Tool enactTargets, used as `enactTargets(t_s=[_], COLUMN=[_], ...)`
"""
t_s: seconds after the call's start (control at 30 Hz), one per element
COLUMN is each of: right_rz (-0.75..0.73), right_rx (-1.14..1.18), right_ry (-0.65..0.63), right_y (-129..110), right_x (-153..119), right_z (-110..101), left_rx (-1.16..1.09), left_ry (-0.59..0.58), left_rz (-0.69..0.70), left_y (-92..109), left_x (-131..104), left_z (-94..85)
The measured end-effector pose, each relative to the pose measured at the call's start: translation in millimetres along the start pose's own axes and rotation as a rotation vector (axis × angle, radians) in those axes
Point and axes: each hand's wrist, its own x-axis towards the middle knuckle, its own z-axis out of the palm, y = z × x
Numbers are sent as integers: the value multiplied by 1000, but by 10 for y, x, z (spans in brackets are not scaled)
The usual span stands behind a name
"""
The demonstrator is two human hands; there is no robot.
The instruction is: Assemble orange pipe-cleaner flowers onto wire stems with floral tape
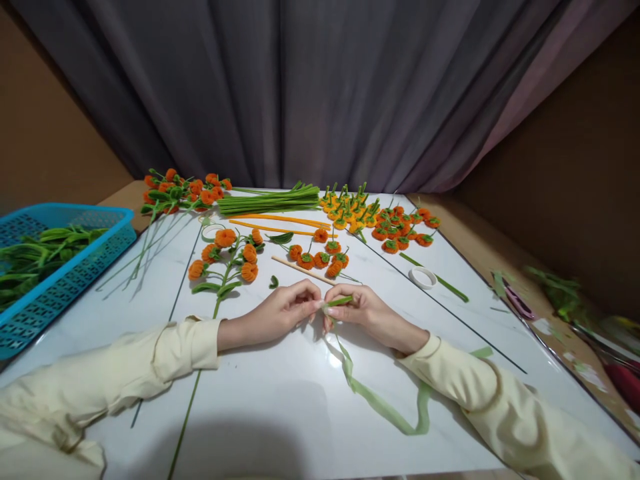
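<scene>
In front of me my left hand (293, 307) and my right hand (359, 309) meet fingertip to fingertip, both pinching closed. Between them is a short green pipe-cleaner piece (340, 301), its right end running under my right fingers. A strip of pale green floral tape (380, 405) hangs from the fingertips and loops over the table past my right forearm. My left fingertips press on the pale end of the tape at the piece; exactly how it is wrapped is hidden. Just beyond the hands lies a thin wooden stick (303, 270).
A branch of orange pipe-cleaner pumpkins (225, 238) lies left. Behind are loose pumpkins (306, 260), green stems (273, 201), yellow pieces (350, 210) and more orange pumpkins (397, 230). A white tape ring (423, 277) sits right, a blue basket (113, 243) of green leaves left.
</scene>
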Motion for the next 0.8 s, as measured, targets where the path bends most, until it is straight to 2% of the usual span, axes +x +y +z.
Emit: enactTargets(t_s=[0.27, 0.4, 0.5, 0.67, 0.8], right_rz=[-49, -121, -291, -681, -811], right_rx=[-117, -323, -662, -1184, -1417], right_ry=[77, 114, 127, 38, -14], right_y=[-45, -47, -41, 12, 49], right_x=[-29, -53, -83, -118, -116], right_z=[35, 28, 16, -25, -54], left_rx=[-198, -211, -224, -288, -271], left_ry=[-43, -71, -103, -155, -157], left_rz=[-62, -77, -95, -141, -156], left_y=[-30, -17, 0, 16, -5], left_x=[30, 33, 33, 41, 56], left_z=[-1, -1, -3, -25, -26])
